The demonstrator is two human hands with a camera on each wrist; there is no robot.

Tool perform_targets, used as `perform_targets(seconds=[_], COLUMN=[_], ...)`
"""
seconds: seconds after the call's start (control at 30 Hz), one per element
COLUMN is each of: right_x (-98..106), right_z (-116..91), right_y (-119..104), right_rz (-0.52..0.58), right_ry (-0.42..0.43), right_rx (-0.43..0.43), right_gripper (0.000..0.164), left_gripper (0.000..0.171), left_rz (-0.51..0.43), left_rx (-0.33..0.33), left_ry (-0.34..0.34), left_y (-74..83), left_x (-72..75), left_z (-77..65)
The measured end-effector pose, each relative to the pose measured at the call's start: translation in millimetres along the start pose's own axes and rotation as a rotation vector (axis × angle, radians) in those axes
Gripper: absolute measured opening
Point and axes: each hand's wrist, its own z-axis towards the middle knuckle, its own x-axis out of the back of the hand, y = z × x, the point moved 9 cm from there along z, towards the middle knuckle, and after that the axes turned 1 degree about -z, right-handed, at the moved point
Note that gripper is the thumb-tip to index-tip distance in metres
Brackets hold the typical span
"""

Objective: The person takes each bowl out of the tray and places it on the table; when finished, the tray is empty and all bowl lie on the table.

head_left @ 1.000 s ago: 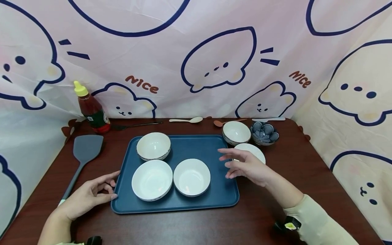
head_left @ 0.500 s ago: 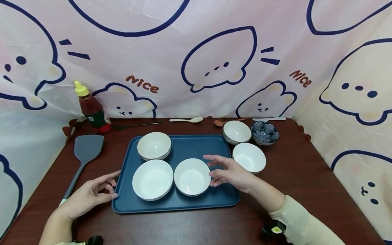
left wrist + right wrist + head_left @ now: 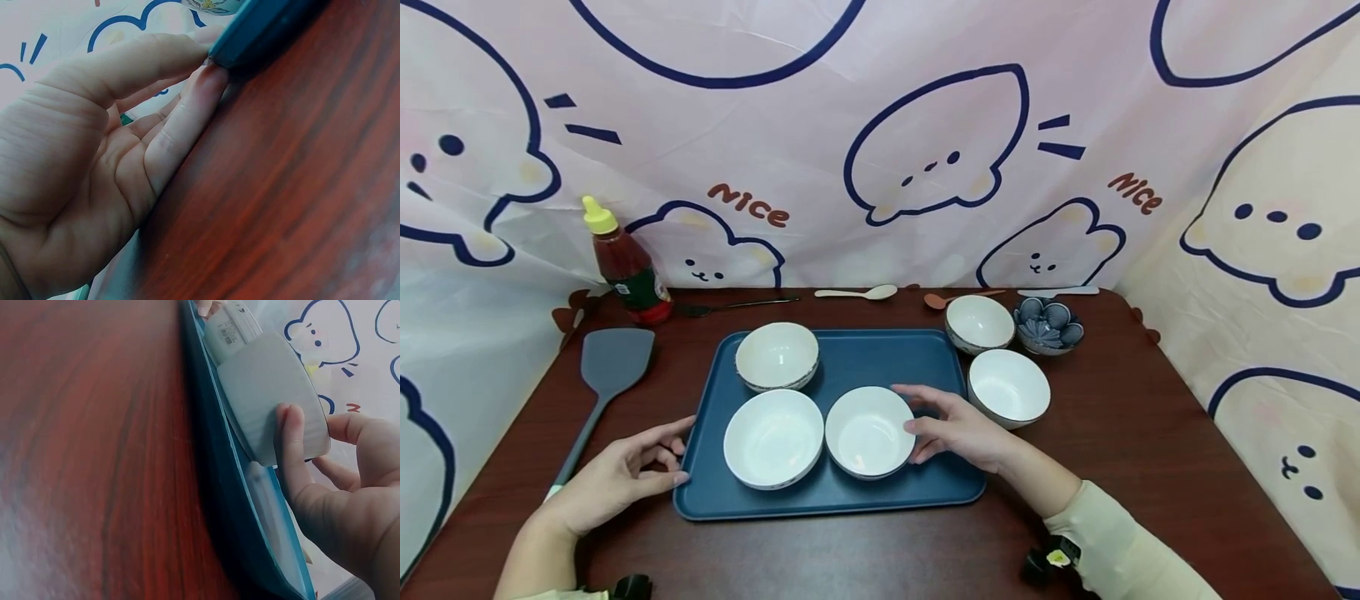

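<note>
My right hand (image 3: 955, 429) holds the right side of a small white bowl (image 3: 867, 437), thumb and fingers spread around its wall. In the right wrist view, the thumb (image 3: 291, 434) lies against the pale outside of this bowl (image 3: 265, 394). The bowl stands on a blue tray (image 3: 887, 354), beside a wider white bowl (image 3: 773, 440) and in front of another patterned one (image 3: 777, 357). My left hand (image 3: 625, 477) rests at the tray's left edge, thumb and index fingertips touching it. In the left wrist view, those fingertips meet the tray's rim (image 3: 244, 31).
Right of the tray stand two white bowls, one nearer (image 3: 1009, 385) and one farther (image 3: 979, 323), plus a bowl of small blue dishes (image 3: 1048, 325). A grey spatula (image 3: 616, 360) and a sauce bottle (image 3: 631, 271) are at left. Spoons (image 3: 857, 293) and a knife (image 3: 1057, 292) line the back.
My right hand has moved left and forward from above the bowl at the tray's right to the small bowl on the tray, and now grasps its side. The left hand has stayed put.
</note>
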Motion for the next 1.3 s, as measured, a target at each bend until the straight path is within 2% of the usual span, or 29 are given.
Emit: perform_targets(seconds=[0.37, 0.57, 0.73, 1.03, 1.3], right_x=[-5, -2, 3, 23, 52], right_z=[0, -4, -11, -29, -53], right_y=[-4, -5, -15, -39, -52], right_rz=[0.107, 0.147, 0.158, 0.133, 0.134], right_ry=[0.019, 0.062, 0.083, 0.127, 0.183], right_rx=[0.000, -0.024, -0.020, 0.001, 0.013], right_gripper=[0.063, 0.063, 0.064, 0.065, 0.062], left_gripper=[0.074, 0.074, 0.075, 0.074, 0.074], left_rz=[-0.009, -0.002, -0.006, -0.011, -0.007], left_rx=[-0.003, -0.004, 0.004, -0.006, -0.018], left_ry=[0.000, -0.001, -0.003, -0.006, -0.007], left_y=[1.1, 1.2, 0.4, -0.1, 1.8], left_x=[-0.6, -0.8, -0.4, -0.9, -0.8], left_z=[-1.1, -0.5, 0.2, -0.3, -0.2])
